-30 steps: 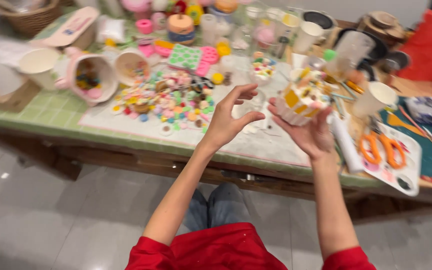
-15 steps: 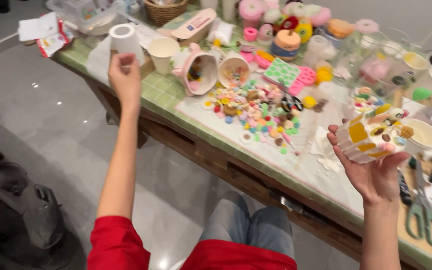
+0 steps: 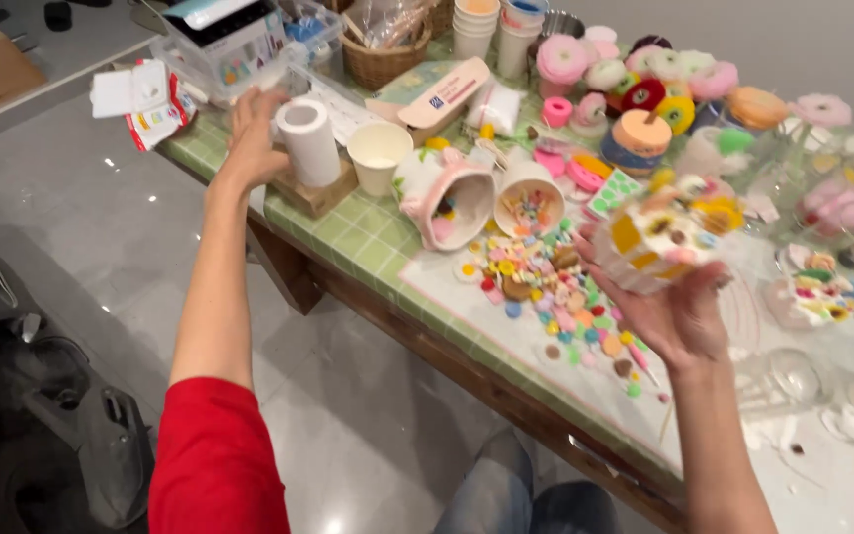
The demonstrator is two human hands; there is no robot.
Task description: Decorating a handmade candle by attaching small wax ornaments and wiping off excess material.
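While cupped in the right hand (image 3: 679, 311), decorated cup (image 3: 659, 242); left hand (image 3: 254, 133) on paper roll (image 3: 308, 141)

A white paper roll (image 3: 308, 141) stands upright on a wooden block; decorated cup (image 3: 659, 237) (yellow-patched) tilts.

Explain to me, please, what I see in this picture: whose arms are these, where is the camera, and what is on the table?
There is no machine here. The arms belong to one person in red sleeves, and the camera sits on that person's head, looking down. The left hand reaches out to a white paper roll that stands upright on a small wooden block. The right hand holds up a small white box decorated with yellow and coloured pieces. On the green tiled table lie many small colourful charms on a white sheet, a paper cup, a pink mug lying on its side and a woven basket.
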